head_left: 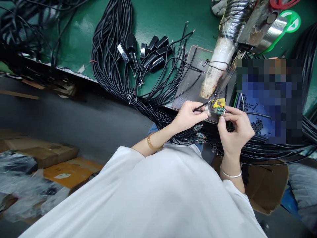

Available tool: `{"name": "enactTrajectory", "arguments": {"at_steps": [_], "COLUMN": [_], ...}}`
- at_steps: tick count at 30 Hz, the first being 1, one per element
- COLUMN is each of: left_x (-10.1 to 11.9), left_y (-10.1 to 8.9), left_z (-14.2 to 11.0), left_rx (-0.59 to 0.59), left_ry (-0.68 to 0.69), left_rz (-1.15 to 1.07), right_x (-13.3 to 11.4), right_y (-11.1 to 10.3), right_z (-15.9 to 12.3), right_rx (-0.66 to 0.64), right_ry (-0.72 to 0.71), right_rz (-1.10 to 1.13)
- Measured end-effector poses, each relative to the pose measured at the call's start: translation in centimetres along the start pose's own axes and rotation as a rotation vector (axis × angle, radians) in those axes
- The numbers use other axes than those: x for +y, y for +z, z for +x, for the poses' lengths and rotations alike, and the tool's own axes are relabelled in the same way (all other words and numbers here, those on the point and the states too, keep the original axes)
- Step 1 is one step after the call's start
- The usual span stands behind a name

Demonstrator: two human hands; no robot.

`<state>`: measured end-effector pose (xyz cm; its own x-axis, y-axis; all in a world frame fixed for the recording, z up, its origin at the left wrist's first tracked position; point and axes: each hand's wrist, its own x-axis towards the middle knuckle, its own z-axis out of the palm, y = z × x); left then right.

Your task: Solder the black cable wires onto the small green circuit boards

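My left hand (189,114) is closed in a pinch on a black cable (203,105), whose end points right. White material (207,111) covers a fingertip of that hand. Between the thumb and fingers of my right hand (236,127) is a small green circuit board (220,111) with thin wires at its right side. The cable end and the board are close together; whether they touch I cannot tell. Just behind the board lies a yellow piece (220,102), below the narrow metal end of a bench fixture (226,77).
Black cable bundles (106,49) with black housings (155,53) lie on the green table (76,33). A plastic-wrapped arm (215,74) slants over a grey board (189,84). Several wired boards (201,136) hang near my lap. A solder wire spool (274,33) and blue tray (255,120) are right.
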<state>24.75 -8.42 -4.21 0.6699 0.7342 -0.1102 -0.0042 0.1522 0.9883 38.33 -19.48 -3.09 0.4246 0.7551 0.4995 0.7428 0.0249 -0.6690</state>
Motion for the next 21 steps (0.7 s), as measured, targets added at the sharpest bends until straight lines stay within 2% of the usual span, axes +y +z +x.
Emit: {"name": "enactTrajectory", "arguments": {"at_steps": [3, 7, 10, 16, 21], "left_x": [-0.1, 0.0, 0.0, -0.5, -0.7], "left_y": [0.1, 0.4, 0.3, -0.4, -0.4], "left_z": [-0.5, -1.0, -1.2, -1.3, -0.9], "left_rx": [-0.052, -0.087, -0.084, -0.025, -0.015], "left_ry": [-0.055, -0.075, -0.087, -0.015, 0.044], "left_rz": [-0.063, -0.109, -0.126, -0.12, -0.042], "right_x": [-0.5, -1.3, -1.3, -0.6, -0.5], "right_y": [-0.5, -0.3, -0.1, -0.6, -0.5], "right_z": [-0.6, -1.1, -1.4, -1.2, -0.6], "right_rx": [0.047, -0.028, -0.057, 0.0, -0.114], "right_ry": [0.004, 0.003, 0.06, 0.135, 0.098], "right_rz": [0.084, 0.193, 0.194, 0.152, 0.094]}}
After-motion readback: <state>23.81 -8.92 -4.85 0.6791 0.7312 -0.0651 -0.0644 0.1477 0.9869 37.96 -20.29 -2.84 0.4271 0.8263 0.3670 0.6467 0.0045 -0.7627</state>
